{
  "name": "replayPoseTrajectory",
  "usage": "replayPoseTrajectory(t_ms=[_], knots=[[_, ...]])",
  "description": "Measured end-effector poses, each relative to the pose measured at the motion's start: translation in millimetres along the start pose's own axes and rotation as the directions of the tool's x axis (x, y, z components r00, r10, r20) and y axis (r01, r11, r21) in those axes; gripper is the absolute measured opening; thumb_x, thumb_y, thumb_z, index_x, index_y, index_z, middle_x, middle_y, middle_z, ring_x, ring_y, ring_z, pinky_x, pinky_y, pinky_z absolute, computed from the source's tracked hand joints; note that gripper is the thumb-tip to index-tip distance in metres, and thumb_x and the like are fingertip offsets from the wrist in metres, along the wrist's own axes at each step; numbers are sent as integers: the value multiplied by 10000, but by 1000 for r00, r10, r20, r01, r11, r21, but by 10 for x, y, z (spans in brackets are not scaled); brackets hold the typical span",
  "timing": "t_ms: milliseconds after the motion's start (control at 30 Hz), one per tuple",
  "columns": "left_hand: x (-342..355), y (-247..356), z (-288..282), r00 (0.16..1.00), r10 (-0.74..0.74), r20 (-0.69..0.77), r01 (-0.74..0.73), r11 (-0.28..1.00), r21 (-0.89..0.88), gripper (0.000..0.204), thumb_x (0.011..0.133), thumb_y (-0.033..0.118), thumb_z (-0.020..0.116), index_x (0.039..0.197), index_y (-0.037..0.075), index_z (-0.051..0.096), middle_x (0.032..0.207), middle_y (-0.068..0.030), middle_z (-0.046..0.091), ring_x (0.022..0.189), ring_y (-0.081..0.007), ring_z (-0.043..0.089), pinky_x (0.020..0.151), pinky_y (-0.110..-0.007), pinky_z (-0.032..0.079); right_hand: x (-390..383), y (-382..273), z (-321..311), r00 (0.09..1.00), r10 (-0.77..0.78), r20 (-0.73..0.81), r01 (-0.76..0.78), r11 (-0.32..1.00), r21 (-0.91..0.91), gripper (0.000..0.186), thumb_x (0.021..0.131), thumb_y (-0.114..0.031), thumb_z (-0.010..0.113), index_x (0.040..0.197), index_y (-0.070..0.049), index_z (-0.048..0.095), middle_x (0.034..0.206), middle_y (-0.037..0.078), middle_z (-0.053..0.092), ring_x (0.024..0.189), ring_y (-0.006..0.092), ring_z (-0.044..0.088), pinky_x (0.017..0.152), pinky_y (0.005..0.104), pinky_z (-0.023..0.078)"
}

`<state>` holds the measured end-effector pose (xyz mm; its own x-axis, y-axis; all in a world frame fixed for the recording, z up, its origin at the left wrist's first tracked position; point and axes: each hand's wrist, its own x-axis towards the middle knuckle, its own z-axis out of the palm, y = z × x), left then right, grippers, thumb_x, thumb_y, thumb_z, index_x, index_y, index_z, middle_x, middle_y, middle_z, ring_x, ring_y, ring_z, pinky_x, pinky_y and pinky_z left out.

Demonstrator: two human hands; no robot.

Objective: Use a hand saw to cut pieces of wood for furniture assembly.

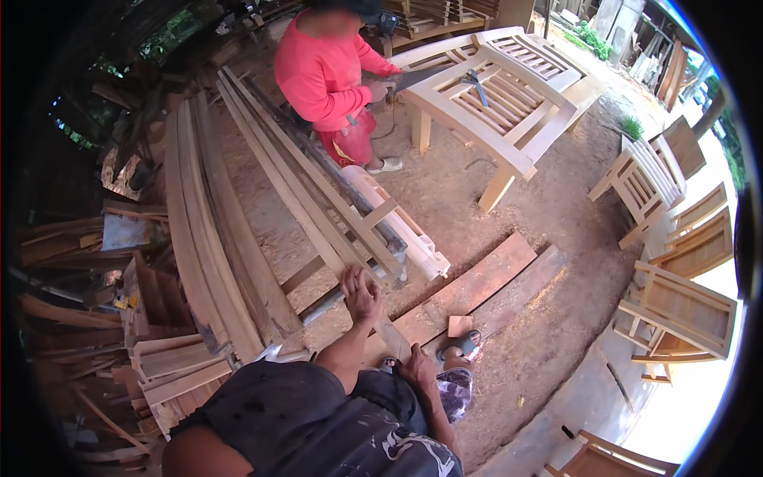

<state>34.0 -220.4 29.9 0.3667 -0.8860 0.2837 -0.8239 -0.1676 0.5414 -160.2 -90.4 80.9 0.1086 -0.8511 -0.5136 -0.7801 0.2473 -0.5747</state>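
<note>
My left hand (362, 297) is at the near ends of long, pale boards (306, 215), its fingers slightly bent and apart. Whether it presses on the wood, I cannot tell. Lower and to the right, my right hand (418, 369) is closed at the end of a flat, greyish, blade-like piece (392, 339) that slants up to the left. Its exact kind is unclear. Beyond it, two wide planks (469, 286) lie on the ground, and a small square wood block (459, 326) sits by my sandalled foot (461, 344).
A person in a red shirt (322, 75) stands ahead, holding a dark saw-like blade (421, 77) by a slatted wooden frame (517, 147) on legs. More long boards (199, 215) lie at left beside stacked scrap wood (151, 294). Wooden chairs (679, 306) line the right side.
</note>
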Motion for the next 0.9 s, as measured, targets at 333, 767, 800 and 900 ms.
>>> replayPoseTrajectory(t_ms=[333, 767, 800, 900], knots=[[4, -3, -31, 1000, 11, -3, -11, 1000, 4, 569, 885, 154, 657, 1414, 71, 465, 1543, -206, 388, 1473, -463, 267, 1232, -581, 243, -5, 61, 80, 998, -35, -49, 35, 999, 10, 473, 831, -308, 751, 1099, 20, 539, 1031, 311, 678, 990, 503, 662, 862, 563, 530], [24, -7, 3, 1000, 8, -14, -8, 1000, -6, 577, 881, 144, 664, 1418, 101, 458, 1536, -187, 388, 1472, -448, 269, 1225, -563, 238, 41, 132, 166, 996, -40, -86, 43, 998, 37, 515, 819, -326, 801, 1087, 19, 529, 1015, 317, 675, 980, 519, 655, 830, 579, 524], [24, -8, -3, 1000, 7, -12, -7, 1000, 1, 578, 882, 143, 665, 1418, 102, 456, 1538, -187, 387, 1470, -448, 271, 1224, -563, 239, 47, 142, 176, 995, -52, -83, 56, 997, 43, 540, 824, -358, 806, 1081, 21, 520, 1020, 322, 672, 977, 525, 650, 829, 579, 520], [50, 20, -38, 1000, -12, -7, 12, 999, -51, 582, 883, 145, 669, 1421, 104, 453, 1539, -187, 388, 1464, -455, 276, 1220, -572, 241, 55, 130, 207, 992, -60, -109, 65, 997, 40, 559, 832, -387, 805, 1074, 28, 521, 1024, 322, 671, 979, 524, 648, 833, 576, 516]])
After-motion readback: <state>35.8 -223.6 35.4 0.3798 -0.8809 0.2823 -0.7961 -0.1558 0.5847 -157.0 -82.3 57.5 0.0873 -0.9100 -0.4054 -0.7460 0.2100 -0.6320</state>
